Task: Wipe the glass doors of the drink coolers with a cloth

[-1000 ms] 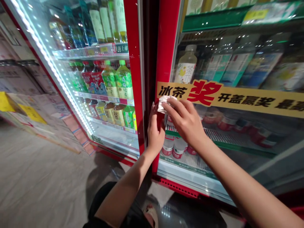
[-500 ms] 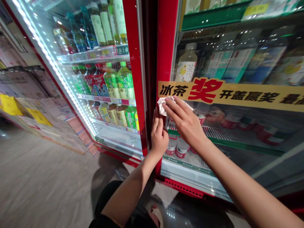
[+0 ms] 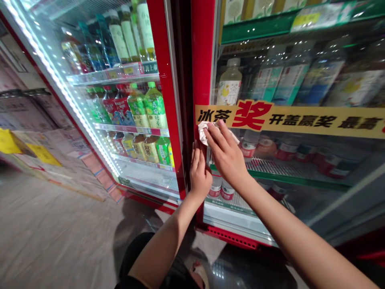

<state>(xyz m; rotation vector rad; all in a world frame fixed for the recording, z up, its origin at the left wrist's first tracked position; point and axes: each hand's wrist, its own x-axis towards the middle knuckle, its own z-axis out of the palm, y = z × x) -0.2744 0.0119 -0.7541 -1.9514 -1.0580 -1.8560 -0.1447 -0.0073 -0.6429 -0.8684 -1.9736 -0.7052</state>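
My right hand point(image 3: 226, 150) presses a crumpled white tissue point(image 3: 203, 132) against the right fridge's glass door point(image 3: 300, 160), fingers over it. The tissue lies at the left end of a yellow banner sticker point(image 3: 325, 122) with black and red characters and covers the lower part of its first characters. Beside it, my left hand point(image 3: 200, 172) rests against the red door frame point(image 3: 202, 52), fingers stretched up along its edge and holding nothing. Through the glass, bottles and red-and-white tubs show behind my right hand.
At the left a second lit fridge point(image 3: 168, 88) holds rows of drink bottles point(image 3: 140, 106), with a narrow dark gap between the two fridges. Stacked cartons point(image 3: 78, 160) with yellow sheets point(image 3: 43, 154) stand farther left. Grey tiled floor point(image 3: 60, 224) lies below.
The view has shifted slightly, so the fridges sit a little farther left. My right hand and the tissue have moved slightly over the banner's first characters. My left hand stays on the frame.
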